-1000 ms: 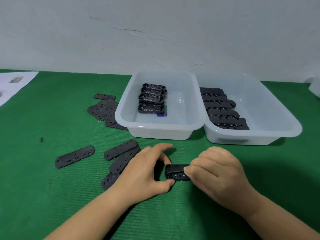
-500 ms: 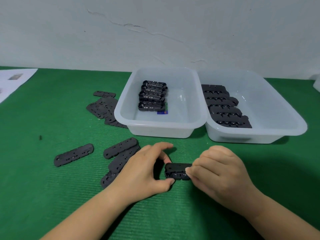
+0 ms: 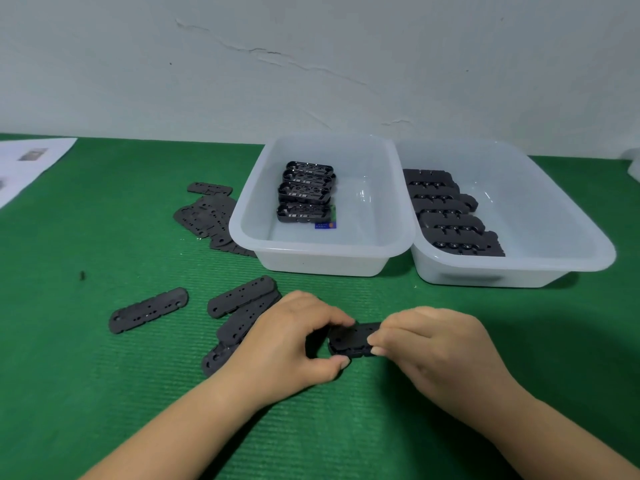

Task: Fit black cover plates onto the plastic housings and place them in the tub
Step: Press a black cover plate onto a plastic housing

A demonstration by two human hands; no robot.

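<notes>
My left hand [image 3: 294, 344] and my right hand [image 3: 440, 351] both pinch one black housing [image 3: 353, 341] just above the green mat, its flat cover side up. Loose black cover plates lie to the left: one alone [image 3: 149, 309] and a small pile [image 3: 242, 299] partly under my left wrist. More plates are heaped [image 3: 207, 216] beside the left tub. The left white tub [image 3: 322, 251] holds a row of open housings [image 3: 306, 192]. The right white tub [image 3: 519, 265] holds several covered housings [image 3: 450, 213].
A green ribbed mat [image 3: 104, 393] covers the table up to a white wall. A sheet of paper [image 3: 27, 164] lies at the far left. A white object [image 3: 633, 164] pokes in at the right edge. A small blue label [image 3: 325, 225] lies in the left tub.
The housing between my hands has turned so its flat top faces up. Both hands stay in about the same place, fingers shifted slightly on the part.
</notes>
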